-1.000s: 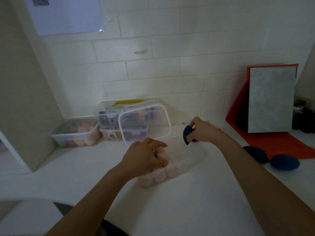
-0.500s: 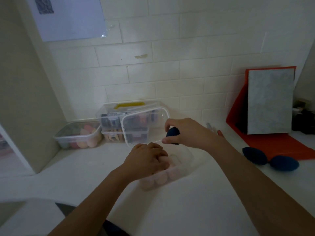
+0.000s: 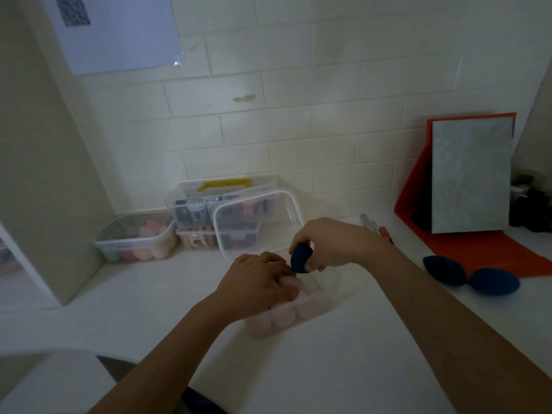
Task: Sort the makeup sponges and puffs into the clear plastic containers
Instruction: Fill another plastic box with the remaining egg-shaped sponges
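The white surface (image 3: 328, 369) is nearest. On it sits a clear box (image 3: 336, 283) with a row of pink puffs (image 3: 283, 316) inside. The left hand (image 3: 260, 282) lies on top of the puffs with bent fingers. I cannot tell if its grip holds a puff or only pushes down. Just behind it, the right hand (image 3: 334, 243) has its grip closed round a dark blue sponge (image 3: 301, 259), right above the far end of the box.

I think the blue sponge goes in next. To do it well, the left hand should squash the puffs toward the near end, so there is a gap. The right hand should lower the sponge into that gap and let go only once it sits below the rim. The box looks light, so a hard push could tip it.

Farther back, the lid (image 3: 257, 222) leans on a box with a yellow handle (image 3: 224, 185). Two more blue sponges (image 3: 445, 270) lie off to the right.
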A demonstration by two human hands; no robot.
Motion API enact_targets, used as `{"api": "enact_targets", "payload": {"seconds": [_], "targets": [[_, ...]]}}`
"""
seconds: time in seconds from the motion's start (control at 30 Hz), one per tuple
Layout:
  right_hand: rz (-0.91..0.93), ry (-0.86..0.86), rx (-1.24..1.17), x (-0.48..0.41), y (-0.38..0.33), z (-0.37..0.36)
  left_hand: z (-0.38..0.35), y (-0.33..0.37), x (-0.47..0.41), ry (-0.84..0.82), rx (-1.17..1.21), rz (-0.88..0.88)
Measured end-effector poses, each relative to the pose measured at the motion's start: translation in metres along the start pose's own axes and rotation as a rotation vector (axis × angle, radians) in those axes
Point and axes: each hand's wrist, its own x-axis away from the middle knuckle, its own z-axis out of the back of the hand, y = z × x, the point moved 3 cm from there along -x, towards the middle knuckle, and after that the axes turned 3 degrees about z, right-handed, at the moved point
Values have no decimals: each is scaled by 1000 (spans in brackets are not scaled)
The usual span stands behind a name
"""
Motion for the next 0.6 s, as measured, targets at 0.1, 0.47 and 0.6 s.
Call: {"api": "enact_targets", "payload": {"seconds": [0.1,0.47,0.6], "targets": [[-95,56,57,0,2,-2,1,1,1,11,2,-8],[-242,251,332,-24,-2,-27,2,3,3,22,46,-51],[-235,154,289,-25,2,-32,3,5,3,-8,45,-65]]}}
